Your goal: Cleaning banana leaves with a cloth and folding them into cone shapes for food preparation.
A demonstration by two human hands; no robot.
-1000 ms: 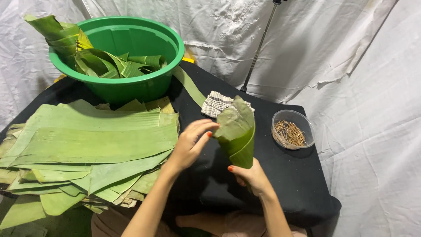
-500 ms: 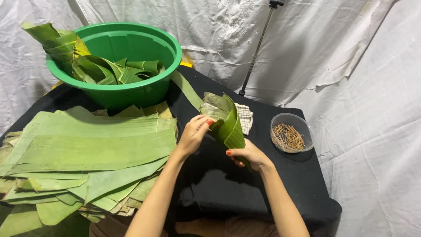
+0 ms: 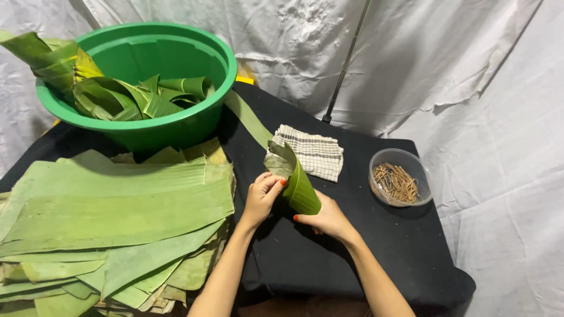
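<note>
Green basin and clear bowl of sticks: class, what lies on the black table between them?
In the head view, a folded checked cloth lies between the green basin and the clear bowl of sticks, with the rolled leaf cone just before it.

Green leaf cone, rolled, tilted, above black table.

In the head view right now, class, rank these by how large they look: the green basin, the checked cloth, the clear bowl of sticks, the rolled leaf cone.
1. Green basin, clearly largest.
2. Checked cloth and rolled leaf cone look alike; not ranked.
3. Clear bowl of sticks, smallest, though only slightly.
</note>
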